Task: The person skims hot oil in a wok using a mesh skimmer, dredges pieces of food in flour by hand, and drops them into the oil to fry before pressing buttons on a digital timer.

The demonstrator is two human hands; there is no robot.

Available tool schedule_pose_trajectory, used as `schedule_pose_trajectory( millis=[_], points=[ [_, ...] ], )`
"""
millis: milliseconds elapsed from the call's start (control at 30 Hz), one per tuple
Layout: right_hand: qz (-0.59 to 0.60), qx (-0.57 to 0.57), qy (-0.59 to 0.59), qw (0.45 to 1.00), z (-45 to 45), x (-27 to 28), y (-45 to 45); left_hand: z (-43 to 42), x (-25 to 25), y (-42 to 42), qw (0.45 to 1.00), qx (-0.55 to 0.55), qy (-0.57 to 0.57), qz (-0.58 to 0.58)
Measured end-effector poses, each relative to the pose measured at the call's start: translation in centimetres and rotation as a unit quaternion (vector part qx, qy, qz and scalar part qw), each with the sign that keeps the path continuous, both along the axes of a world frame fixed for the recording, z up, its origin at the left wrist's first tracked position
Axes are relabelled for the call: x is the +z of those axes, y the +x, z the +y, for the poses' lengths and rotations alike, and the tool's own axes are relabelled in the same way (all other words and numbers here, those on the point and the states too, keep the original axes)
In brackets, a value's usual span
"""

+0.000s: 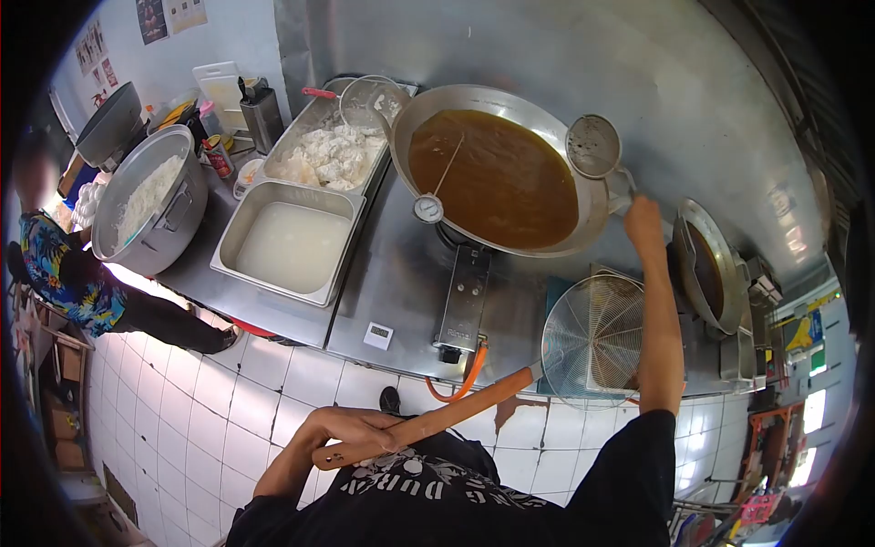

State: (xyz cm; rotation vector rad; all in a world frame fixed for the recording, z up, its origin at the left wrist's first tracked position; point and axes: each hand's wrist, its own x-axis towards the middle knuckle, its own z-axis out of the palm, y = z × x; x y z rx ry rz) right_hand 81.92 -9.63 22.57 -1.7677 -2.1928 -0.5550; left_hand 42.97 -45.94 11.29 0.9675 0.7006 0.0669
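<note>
My left hand point(357, 428) is wrapped round the long wooden handle of a wire skimmer point(597, 337). The skimmer's wide round mesh lies to the right, over the counter's front edge. My right hand point(644, 219) is closed on the handle of a small mesh strainer point(593, 146), raised at the right rim of a big wok point(594, 228). Brown oil point(497, 187) fills much of the wok. A dial thermometer point(427, 209) rests at the wok's near left rim, its stem reaching over the oil.
Left of the wok stand a tray of milky liquid point(287, 239) and a tray of white-floured pieces point(333, 157). A large pot of flour point(150, 202) is farther left, beside another person point(68, 273). A gas stove point(465, 296), a small timer point(378, 335) and a second wok point(706, 264) are nearby.
</note>
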Motion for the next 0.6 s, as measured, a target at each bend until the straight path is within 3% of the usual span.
schedule_pose_trajectory(
  millis=[100, 167, 367, 467, 600],
  points=[
    [0.018, 0.013, -0.015, 1.000, 2.0, -1.8, -3.1, 0.0, -0.6, 0.0, 0.999, 0.008, 0.032, -0.010],
    [0.021, 0.094, -0.099, 0.990, 4.2, -4.6, -3.8, -0.2, -1.3, 0.0, 0.999, 0.013, 0.046, -0.018],
    [-0.015, 0.150, -0.193, 0.969, 1.0, -2.2, -7.8, -0.1, -0.5, -0.1, 0.999, 0.013, -0.023, -0.031],
    [0.021, 0.152, -0.246, 0.957, 1.0, -2.9, -7.8, -0.2, -2.1, -0.2, 0.999, 0.018, 0.003, -0.028],
    [0.047, 0.191, -0.262, 0.945, 0.1, -3.3, -8.3, 0.3, 0.1, 0.1, 1.000, 0.019, 0.005, -0.008]
  ],
)
